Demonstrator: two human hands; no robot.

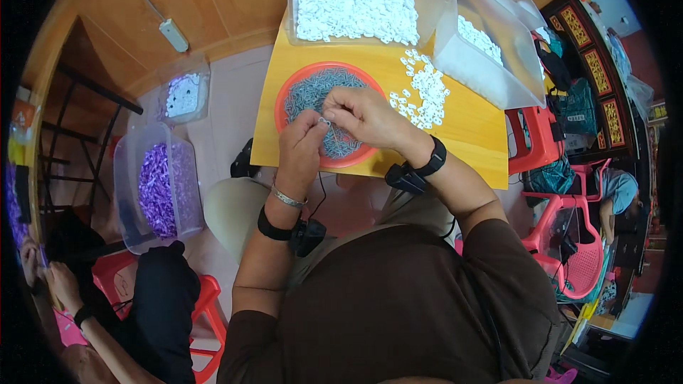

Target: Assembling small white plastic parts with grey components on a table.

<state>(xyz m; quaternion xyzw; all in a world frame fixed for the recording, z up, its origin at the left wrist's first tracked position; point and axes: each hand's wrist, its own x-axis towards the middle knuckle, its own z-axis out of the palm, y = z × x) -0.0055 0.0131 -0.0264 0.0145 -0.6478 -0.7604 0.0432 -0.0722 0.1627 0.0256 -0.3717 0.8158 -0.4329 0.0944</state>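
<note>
Over a round red basin [280, 103] full of small grey screw-like metal pieces [307, 92], my two hands meet fingertip to fingertip. A small white plastic piece [324, 121] shows at the tips of my left hand [301, 141], whose thumb and forefinger are pinched on it. My right hand [361, 115] is closed in a pinch right beside that piece; whatever it holds is hidden by the fingers. On the table to the right of the basin lies a loose spread of similar flat white plastic pieces [430, 90].
A clear bin [356, 11] of white pieces stands at the table's [469, 149] far edge, another tilted clear bin [491, 78] to its right. Clear tubs hold purple [160, 192] and white pieces [183, 94] on the floor at left. A co-worker's hands [64, 288] are lower left; red chairs [530, 142] stand right.
</note>
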